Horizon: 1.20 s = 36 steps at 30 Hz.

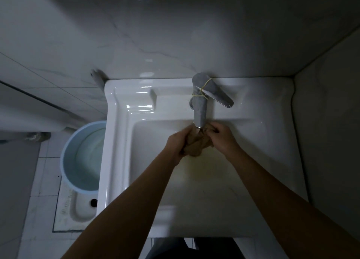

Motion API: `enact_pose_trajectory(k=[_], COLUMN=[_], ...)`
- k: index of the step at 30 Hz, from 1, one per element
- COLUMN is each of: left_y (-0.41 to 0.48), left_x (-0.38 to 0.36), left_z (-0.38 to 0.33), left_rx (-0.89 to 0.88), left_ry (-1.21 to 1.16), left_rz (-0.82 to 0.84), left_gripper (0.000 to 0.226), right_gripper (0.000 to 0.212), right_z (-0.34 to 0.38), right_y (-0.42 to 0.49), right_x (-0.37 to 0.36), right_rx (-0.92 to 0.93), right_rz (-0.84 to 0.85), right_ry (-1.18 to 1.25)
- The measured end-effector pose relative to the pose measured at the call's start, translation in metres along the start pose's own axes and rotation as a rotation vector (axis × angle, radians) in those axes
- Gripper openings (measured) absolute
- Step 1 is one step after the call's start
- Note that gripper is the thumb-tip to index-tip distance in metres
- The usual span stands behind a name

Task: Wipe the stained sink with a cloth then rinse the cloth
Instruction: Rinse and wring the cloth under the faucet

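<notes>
Pale marble-pattern tiles cover the wall in the upper part of the frame, and the light is dim. At the left, on the tiled floor, a light blue bucket [83,157] stands just beside the white sink [120,141], and it seems to have water inside. Moving to the centre, the left hand [178,141] grips the left end of the brown cloth [196,143], with the fingers curled tightly round it. The cloth is bunched between both hands, over the back part of the basin and directly under the spout of the metal faucet [199,106], which has a yellow rubber band [202,92] wound round its body. The right hand [222,137] holds the right end of the cloth, its fingers also curled round it. Below the hands, a yellowish stain [206,169] shows on the basin floor. I judge that the step in hand is the rinsing of the cloth; whether water runs from the spout I cannot tell clearly. The next move probably calls for squeezing and rubbing the cloth under the spout, keeping it over the basin so that dirty water does not drip outside, and maybe for one more wipe where the stain shows.
</notes>
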<state>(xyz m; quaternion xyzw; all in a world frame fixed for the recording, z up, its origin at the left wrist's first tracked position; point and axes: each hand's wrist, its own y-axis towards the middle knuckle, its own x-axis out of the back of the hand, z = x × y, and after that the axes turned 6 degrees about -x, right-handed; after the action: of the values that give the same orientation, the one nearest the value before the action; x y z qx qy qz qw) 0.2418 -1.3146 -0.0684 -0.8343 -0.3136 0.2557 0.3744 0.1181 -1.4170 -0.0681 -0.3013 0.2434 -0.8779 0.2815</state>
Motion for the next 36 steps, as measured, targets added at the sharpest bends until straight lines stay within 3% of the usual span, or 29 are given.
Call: enact_pose_trajectory(k=[3, 8, 13, 16, 18, 20, 24, 28, 32, 36], left_y=[-0.001, -0.006, -0.006, -0.011, -0.015, -0.01, -0.001, -0.01, -0.013, -0.019], left_x=[0.004, 0.003, 0.008, 0.001, -0.001, 0.001, 0.006, -0.004, -0.002, 0.016], left_z=[-0.001, -0.014, -0.017, -0.015, -0.016, -0.014, -0.011, -0.019, -0.009, 0.005], left_rx=[-0.009, -0.05, -0.305, -0.194, -0.034, -0.024, -0.228, -0.352, -0.612, -0.85], left_ry=[0.015, 0.111, 0.471, 0.415, 0.313, 0.299, 0.334, 0.389, 0.75, 0.891], left_rz=[0.12, 0.227, -0.011, -0.027, -0.003, -0.003, 0.001, 0.086, 0.05, 0.133], left_gripper=[0.058, 0.042, 0.025, 0.035, 0.049, 0.05, 0.011, 0.02, 0.024, 0.056], right_gripper=[0.02, 0.04, 0.016, 0.018, 0.018, 0.018, 0.031, 0.034, 0.03, 0.037], right_z=[-0.009, 0.002, -0.004, 0.001, 0.006, 0.007, 0.003, 0.002, 0.006, 0.018], right_y=[0.0, -0.014, -0.013, -0.015, -0.018, -0.019, -0.015, -0.011, -0.016, -0.015], right_x=[-0.005, -0.019, -0.017, -0.019, -0.017, -0.013, -0.009, -0.014, -0.018, -0.017], right_rx=[-0.043, -0.42, -0.275, -0.265, -0.248, -0.219, -0.322, -0.502, -0.541, -0.546], right_rz=[0.08, 0.346, 0.174, 0.273, 0.311, 0.281, 0.177, 0.26, 0.288, 0.298], right_ry=[0.165, 0.56, 0.531, 0.639, 0.605, 0.529, 0.508, 0.558, 0.574, 0.681])
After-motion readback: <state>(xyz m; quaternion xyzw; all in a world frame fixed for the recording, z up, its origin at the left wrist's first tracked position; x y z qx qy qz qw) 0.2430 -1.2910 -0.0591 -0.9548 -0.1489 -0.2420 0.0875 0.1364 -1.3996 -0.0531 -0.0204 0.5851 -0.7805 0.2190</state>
